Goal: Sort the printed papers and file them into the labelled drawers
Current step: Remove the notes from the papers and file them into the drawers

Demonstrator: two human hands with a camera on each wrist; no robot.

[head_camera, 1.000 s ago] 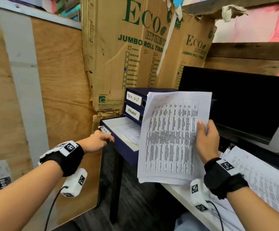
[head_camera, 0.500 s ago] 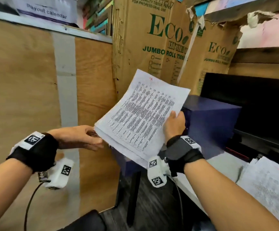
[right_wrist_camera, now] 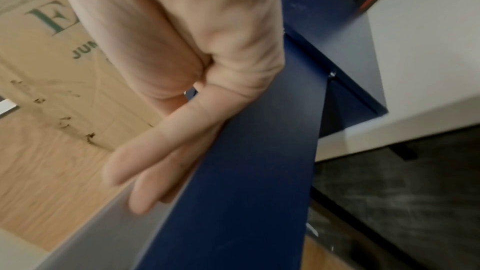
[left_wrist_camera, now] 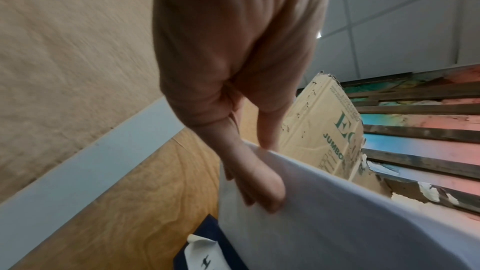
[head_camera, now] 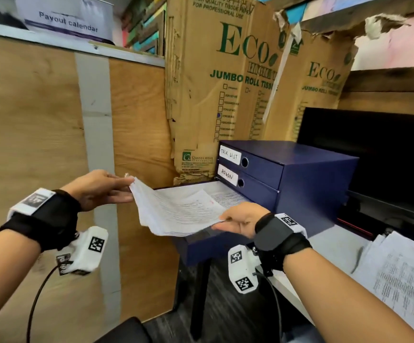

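Head view alone: both hands, left [head_camera: 102, 188] and right [head_camera: 241, 220], pinching paper stack [head_camera: 176, 211] over open drawer [head_camera: 208, 241]

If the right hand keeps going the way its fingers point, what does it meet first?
The right hand, holding the paper stack, points left along the open bottom drawer. Beyond that, probably the left hand, then the plywood wall; depth is unclear.

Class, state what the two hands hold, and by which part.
Both hold the paper stack: left hand pinches its far-left corner, right hand its near-right edge.
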